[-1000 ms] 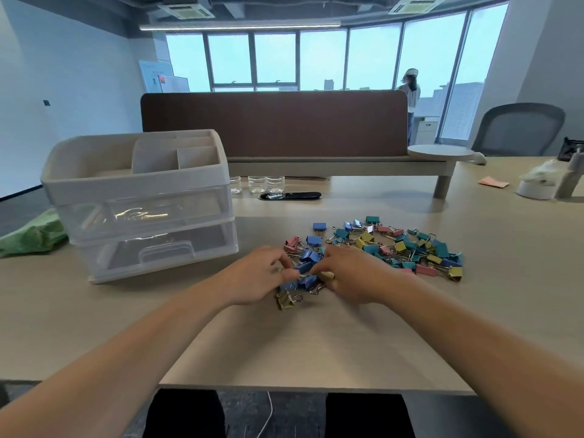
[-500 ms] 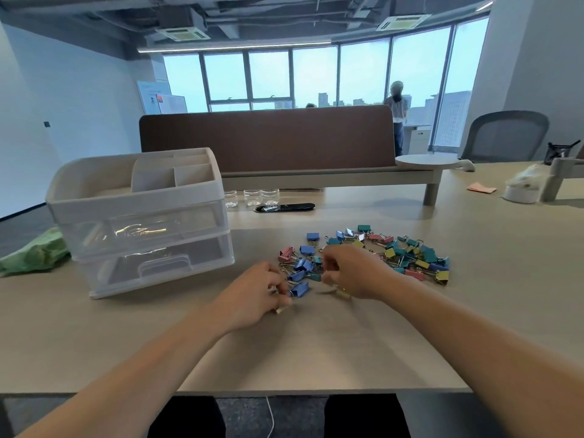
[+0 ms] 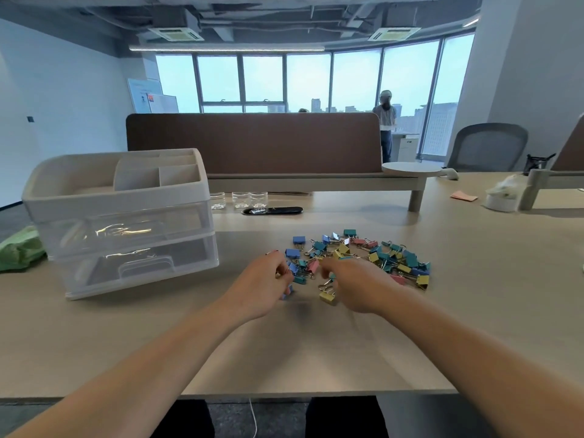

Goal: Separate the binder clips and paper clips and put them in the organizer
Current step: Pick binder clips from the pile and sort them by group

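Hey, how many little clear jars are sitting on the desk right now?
3, in a row beside the organizer's back right corner: left jar, middle jar, right jar. Others may be hidden behind the organizer.

Heap of small metal binder clips [image 3: 363, 254]: blue, teal, yellow, pink, silver handles. Plastic drawer organizer [image 3: 120, 197]: white frame, clear drawers. Desk top [image 3: 284, 349]: pale beige, plain. Fabric divider panel [image 3: 252, 143]: brown.

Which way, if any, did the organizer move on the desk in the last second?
No move. The organizer keeps the same offset from the black cable slot in the desk; only the camera view shifted.
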